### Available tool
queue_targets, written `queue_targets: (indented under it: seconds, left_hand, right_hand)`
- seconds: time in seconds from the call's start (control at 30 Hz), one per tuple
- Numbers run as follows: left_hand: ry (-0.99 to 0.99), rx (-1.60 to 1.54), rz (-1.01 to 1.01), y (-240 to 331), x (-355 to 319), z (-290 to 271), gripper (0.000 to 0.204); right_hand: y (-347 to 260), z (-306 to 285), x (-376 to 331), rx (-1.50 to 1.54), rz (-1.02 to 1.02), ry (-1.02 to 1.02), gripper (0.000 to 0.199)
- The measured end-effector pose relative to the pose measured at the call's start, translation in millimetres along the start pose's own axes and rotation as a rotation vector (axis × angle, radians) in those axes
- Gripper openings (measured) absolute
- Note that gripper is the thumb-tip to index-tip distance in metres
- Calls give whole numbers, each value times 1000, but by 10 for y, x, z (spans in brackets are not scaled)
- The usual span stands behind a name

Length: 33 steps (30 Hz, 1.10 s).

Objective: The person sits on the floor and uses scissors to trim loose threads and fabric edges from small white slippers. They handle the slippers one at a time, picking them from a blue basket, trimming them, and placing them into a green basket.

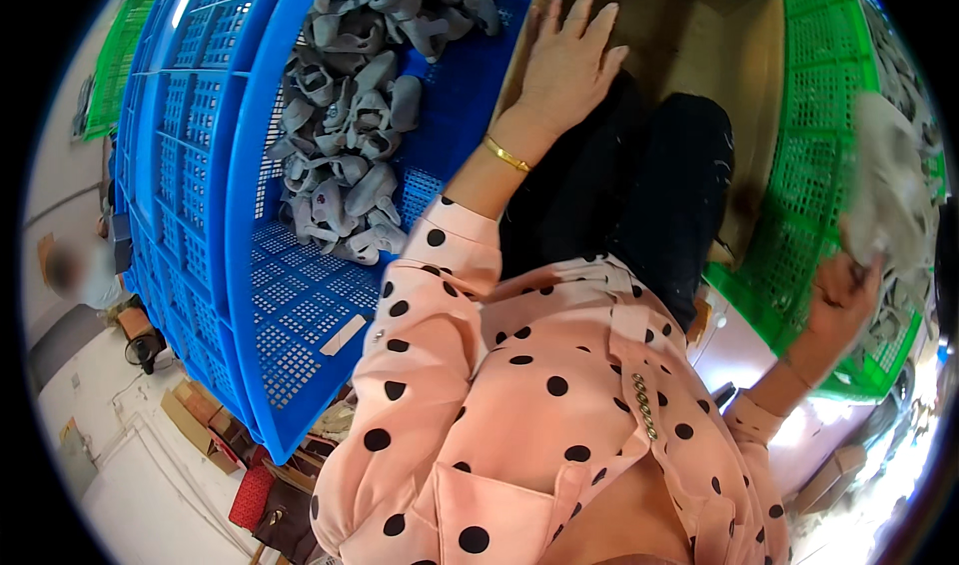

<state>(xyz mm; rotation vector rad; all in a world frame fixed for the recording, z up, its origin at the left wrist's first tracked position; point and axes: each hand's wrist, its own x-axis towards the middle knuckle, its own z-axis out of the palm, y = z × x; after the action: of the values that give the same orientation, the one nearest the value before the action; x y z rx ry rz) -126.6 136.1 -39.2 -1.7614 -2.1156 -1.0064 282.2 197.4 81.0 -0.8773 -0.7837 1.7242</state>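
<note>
My left hand (571, 73) rests on the near-left rim of an open cardboard box (744, 25), fingers stretched and spread, with nothing in it. A gold bracelet (507, 155) circles that wrist. Off to the right, my right hand (841, 293) is closed on a pale grey, shoe-like piece (887, 200), smeared by motion, above a green crate (814, 135). More grey pieces (899, 310) lie in that crate. At my left, a blue slatted crate (300, 360) holds a heap of small grey shoe-like pieces (345, 170).
A white strip (345, 335) lies on the blue crate's wall. My dark-trousered knees (679, 155) sit between the crates, against the box. Behind at far left are a blurred person (85, 270), a red bag (252, 497) and cartons (195, 420).
</note>
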Motion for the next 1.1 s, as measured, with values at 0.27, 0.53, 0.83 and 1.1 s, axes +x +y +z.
queue_targets:
  seconds: [0.27, 0.53, 0.83, 1.1]
  left_hand:
    - [-43, -120, -498, -1324, -795, -94, 21]
    - [-670, 316, -889, -3271, -2016, 463, 52]
    - [-631, 616, -935, -3631, -2288, 958, 62]
    - [-601, 169, -1322, -2784, -2832, 977, 64]
  right_hand:
    - [-600, -268, 364, -62, -361, 312, 58]
    - [1721, 983, 464, -1005, -201, 203, 17]
    - [1855, 1066, 482, -1408, -316, 153, 8]
    - [1913, 1146, 572, -1364, -406, 96, 6]
